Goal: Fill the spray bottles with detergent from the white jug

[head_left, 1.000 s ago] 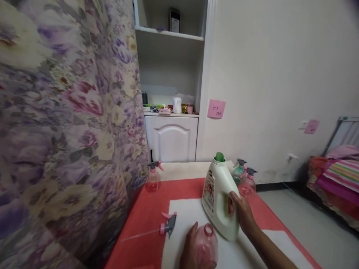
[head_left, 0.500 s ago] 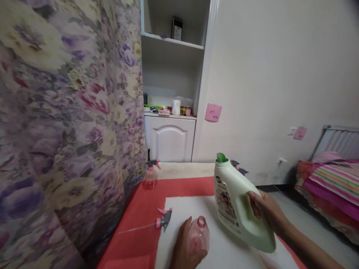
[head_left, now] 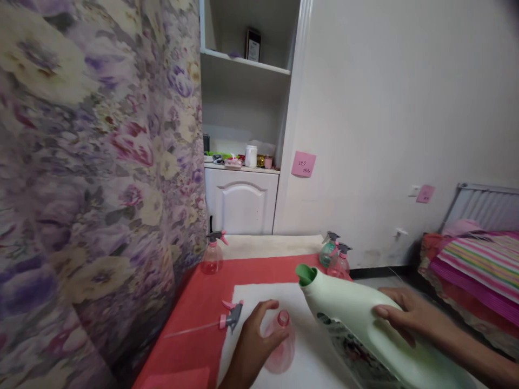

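Observation:
My right hand (head_left: 405, 313) grips the handle of a pale green detergent jug (head_left: 340, 292), which is tilted to the left. The jug's mouth, with a green spout inside, hangs just right of and above a clear pink spray bottle (head_left: 283, 351). That bottle stands upright and uncapped on the white cloth (head_left: 312, 346). Around its left side curves my left hand (head_left: 257, 335), fingers apart, with the thumb in front of the bottle; no firm hold shows. To the left lies a grey and pink spray nozzle (head_left: 232, 317) with its long tube. No flowing liquid can be made out.
A pink spray bottle (head_left: 212, 256) stands at the table's back left. At the back right are a green spray bottle (head_left: 327, 254) and another pink one (head_left: 339, 266). A floral curtain (head_left: 133, 162) hangs left; a white cabinet (head_left: 245, 200) stands behind the red-covered table (head_left: 182, 329).
The jug has tipped from nearly upright to a steep leftward tilt, its mouth lower and nearer the bottle. My left hand has loosened from the bottle's body and risen toward its neck.

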A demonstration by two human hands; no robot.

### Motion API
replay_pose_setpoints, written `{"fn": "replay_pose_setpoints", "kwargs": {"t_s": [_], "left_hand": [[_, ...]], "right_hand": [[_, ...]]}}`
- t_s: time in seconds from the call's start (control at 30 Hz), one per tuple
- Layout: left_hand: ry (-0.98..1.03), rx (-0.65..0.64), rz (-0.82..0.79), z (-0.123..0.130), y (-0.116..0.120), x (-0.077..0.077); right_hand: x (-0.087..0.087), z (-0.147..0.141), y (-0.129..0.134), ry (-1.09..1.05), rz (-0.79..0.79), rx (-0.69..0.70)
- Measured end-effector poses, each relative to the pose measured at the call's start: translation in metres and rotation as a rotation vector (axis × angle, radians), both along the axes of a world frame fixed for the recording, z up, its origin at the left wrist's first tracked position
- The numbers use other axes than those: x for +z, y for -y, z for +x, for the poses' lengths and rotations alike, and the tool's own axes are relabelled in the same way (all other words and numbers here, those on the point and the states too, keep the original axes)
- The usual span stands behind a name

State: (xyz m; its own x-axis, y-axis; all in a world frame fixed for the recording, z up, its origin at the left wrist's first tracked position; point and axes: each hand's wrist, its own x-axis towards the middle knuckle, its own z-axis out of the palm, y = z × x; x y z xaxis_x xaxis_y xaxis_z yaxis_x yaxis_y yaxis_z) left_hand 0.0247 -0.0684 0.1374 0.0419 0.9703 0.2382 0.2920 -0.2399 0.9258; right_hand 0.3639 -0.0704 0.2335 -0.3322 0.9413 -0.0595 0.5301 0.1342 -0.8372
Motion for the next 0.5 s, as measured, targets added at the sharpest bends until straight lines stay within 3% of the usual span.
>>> {"fn": "replay_pose_setpoints", "kwargs": {"t_s": [0.13,0.33,0.5], "left_hand": [[-0.038,-0.053,-0.033,0.003,-0.011,0.009],[0.037,-0.09,-0.059,0.005,-0.023,-0.004],[0.079,-0.143,-0.08,0.008,-0.025,-0.004]], "right_hand": [[0.004,0.003,0.001,0.051,-0.029,0.022],[0.009,-0.002,0.003,0.216,-0.025,-0.003],[0.012,-0.007,0.001,0.234,-0.014,-0.025]]}}
